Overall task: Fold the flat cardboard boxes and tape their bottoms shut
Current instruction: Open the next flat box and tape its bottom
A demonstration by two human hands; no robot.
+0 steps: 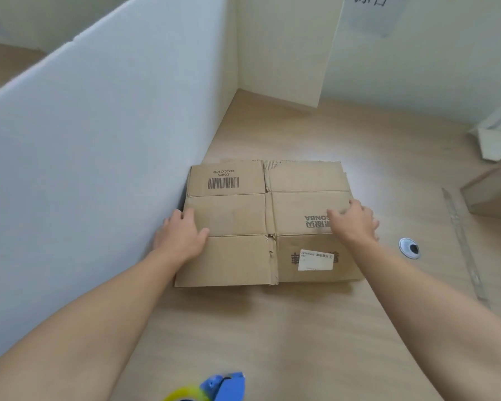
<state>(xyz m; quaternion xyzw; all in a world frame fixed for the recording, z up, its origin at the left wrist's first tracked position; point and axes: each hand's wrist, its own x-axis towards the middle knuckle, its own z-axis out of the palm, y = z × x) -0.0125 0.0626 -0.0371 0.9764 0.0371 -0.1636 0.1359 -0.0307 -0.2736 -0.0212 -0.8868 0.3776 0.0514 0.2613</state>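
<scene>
Touching box (268,224): left hand (181,237), right hand (355,224)

Bright, even, soft-shadowed light; slightly soft picture, wide-angle bending at edges.

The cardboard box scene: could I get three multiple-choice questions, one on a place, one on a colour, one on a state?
1. Where is the tape dispenser relative to the cardboard box?
A. on top of it
B. nearer the person, apart from it
C. behind it

2. What colour is the dispenser's body?
A. red
B. blue
C. black

3. What state is the box in?
A. flat
B. standing open
C. taped shut

1 B: it sits at the view's bottom edge.
2 B: blue plastic shows.
3 A: it lies flat under the left hand and right hand.
</scene>
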